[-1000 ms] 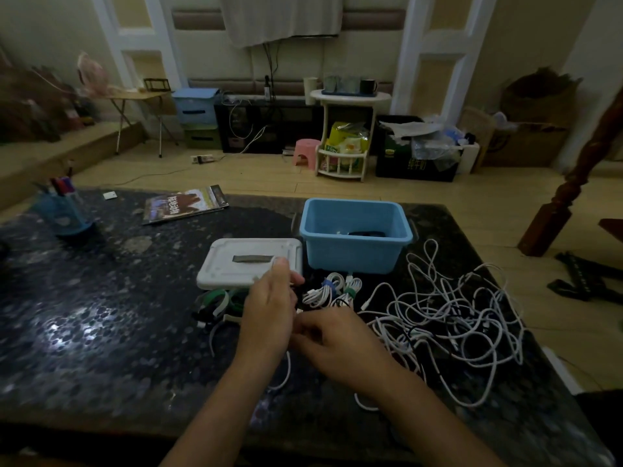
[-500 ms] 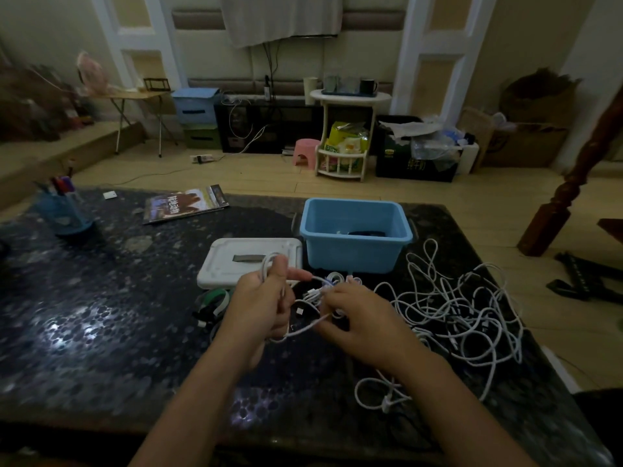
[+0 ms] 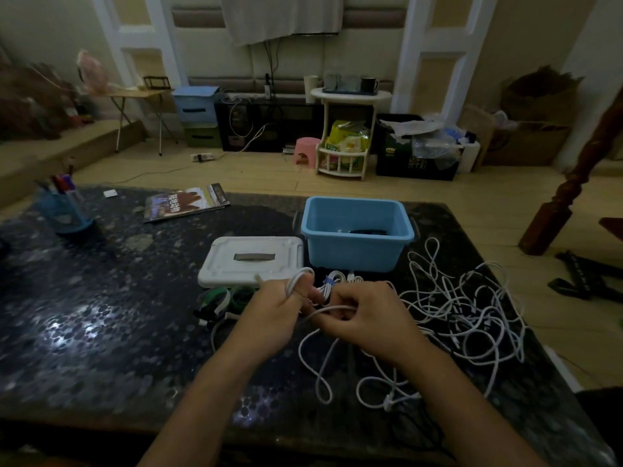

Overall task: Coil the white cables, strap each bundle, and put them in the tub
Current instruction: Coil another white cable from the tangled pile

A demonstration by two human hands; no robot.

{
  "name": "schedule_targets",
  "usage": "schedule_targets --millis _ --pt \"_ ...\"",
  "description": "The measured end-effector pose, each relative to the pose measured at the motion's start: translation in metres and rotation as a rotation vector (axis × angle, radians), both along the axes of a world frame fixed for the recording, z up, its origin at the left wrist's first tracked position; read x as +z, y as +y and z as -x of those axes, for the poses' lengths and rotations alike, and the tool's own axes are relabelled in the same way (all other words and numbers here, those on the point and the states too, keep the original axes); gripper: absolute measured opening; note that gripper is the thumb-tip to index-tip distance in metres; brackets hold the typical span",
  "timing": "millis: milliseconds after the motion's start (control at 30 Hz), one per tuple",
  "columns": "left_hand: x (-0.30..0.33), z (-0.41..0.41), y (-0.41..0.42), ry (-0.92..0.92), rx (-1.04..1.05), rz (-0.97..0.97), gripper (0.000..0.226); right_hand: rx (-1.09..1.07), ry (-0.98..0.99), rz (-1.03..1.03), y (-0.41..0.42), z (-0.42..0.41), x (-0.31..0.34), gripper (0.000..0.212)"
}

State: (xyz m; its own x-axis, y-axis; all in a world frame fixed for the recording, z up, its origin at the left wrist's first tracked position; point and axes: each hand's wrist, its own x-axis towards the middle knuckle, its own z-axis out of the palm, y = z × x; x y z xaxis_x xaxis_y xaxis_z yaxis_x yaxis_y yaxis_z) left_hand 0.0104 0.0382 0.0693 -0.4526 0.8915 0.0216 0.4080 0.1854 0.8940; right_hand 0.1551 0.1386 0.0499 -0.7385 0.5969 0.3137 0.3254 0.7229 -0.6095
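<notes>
While my left hand [image 3: 269, 315] holds a cable [image 3: 323, 348] looped over its thumb, my right hand [image 3: 365, 320] pinches the strand — mid-frame, below the tub [image 3: 357, 251].

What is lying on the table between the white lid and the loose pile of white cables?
In the head view, small strapped cable bundles lie there, partly hidden behind both hands.

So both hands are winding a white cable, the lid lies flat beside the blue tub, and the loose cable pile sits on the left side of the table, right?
Not quite. In the head view the loose cable pile lies on the right side of the table. The rest holds: the left hand and right hand work a white cable, and the lid lies flat beside the blue tub.
</notes>
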Motion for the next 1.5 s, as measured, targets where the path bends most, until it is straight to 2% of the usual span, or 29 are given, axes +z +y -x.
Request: schedule_targets --millis 100,233,300,467,533,633,700,800,933,1167,1367,1500 --pt "0.000 0.002 -0.001 0.039 -0.053 0.039 0.047 0.004 -0.031 0.050 0.003 -0.002 0.000 0.040" --pt "-0.003 0.001 -0.004 0.239 -0.108 0.112 0.051 0.046 -0.033 0.124 0.005 0.000 -0.002 0.038" --pt "-0.004 -0.004 -0.005 0.236 -0.123 0.096 0.049 0.080 -0.030 0.186 0.005 0.001 -0.002 0.035" --pt "0.004 -0.007 -0.004 0.044 0.013 -0.077 0.048 0.083 -0.006 0.330 0.010 -0.003 0.003 0.027" --pt "0.005 -0.004 -0.004 -0.062 0.065 -0.112 0.048 0.051 0.021 0.268 0.012 -0.007 0.004 0.027" --pt "0.004 -0.001 -0.004 -0.150 0.112 -0.100 0.051 0.019 0.116 0.160 0.008 -0.008 0.007 0.028" --pt "0.003 -0.002 -0.002 -0.200 0.107 -0.092 0.055 -0.001 0.204 0.185 0.003 -0.005 0.008 0.025" --pt "0.003 -0.008 -0.001 -0.335 0.113 -0.065 0.058 0.032 0.195 0.204 -0.009 0.005 0.009 0.022" --pt "-0.002 -0.018 0.001 -0.342 0.082 0.000 0.054 0.043 0.218 0.195 -0.015 0.010 0.007 0.018" --pt "-0.006 -0.024 -0.001 -0.532 -0.013 0.044 0.060 0.049 0.220 0.215 -0.013 0.006 0.009 0.015" --pt "0.000 -0.021 -0.001 -0.620 0.024 0.026 0.058 0.077 0.230 0.419 -0.017 0.005 0.018 0.032" --pt "-0.002 -0.020 -0.001 -0.593 -0.021 0.037 0.055 0.050 0.258 0.300 -0.017 0.008 0.012 0.029"
